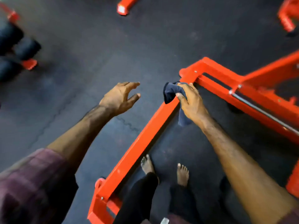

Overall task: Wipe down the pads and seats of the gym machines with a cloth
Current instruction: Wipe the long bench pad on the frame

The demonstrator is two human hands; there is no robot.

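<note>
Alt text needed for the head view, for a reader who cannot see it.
The right hand grips a dark blue cloth above a red machine frame on a dark gym floor. The left hand hangs open and empty; black roller pads sit far left.

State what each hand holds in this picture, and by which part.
The right hand holds the dark cloth bunched around its middle, both ends hanging free. The left hand holds nothing, fingers spread.
</note>
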